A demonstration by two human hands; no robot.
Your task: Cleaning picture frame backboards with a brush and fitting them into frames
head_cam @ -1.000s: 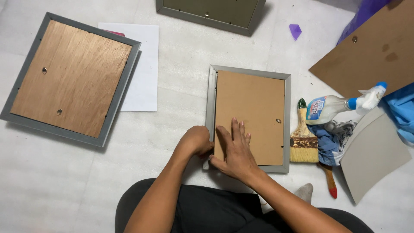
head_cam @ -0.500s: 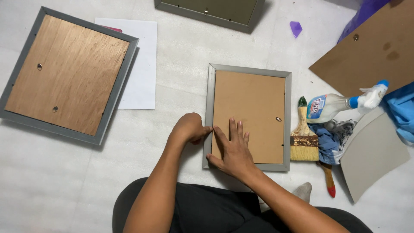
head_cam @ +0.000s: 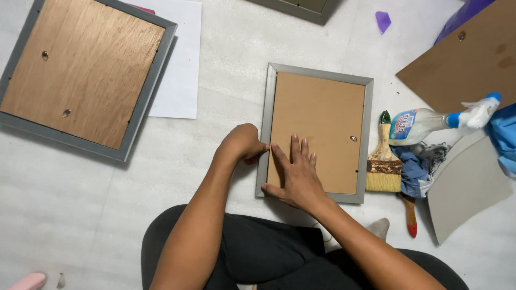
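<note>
On floor in head view, small grey frame [head_cam: 316, 133] lies face-down w/ brown backing up. My right hand [head_cam: 297, 176] flat, fingers spread on backing; left hand [head_cam: 243, 143] pinching left rail. Frame looks stiff, light, prob glass inside; grip by rails.

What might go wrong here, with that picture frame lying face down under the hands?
The right hand presses flat on the small frame's backing board; hard pressure might strain whatever lies beneath. The left hand works at the frame's left edge, where fingertips could get nicked. The spray bottle and paintbrush lie close by and could be knocked.
</note>
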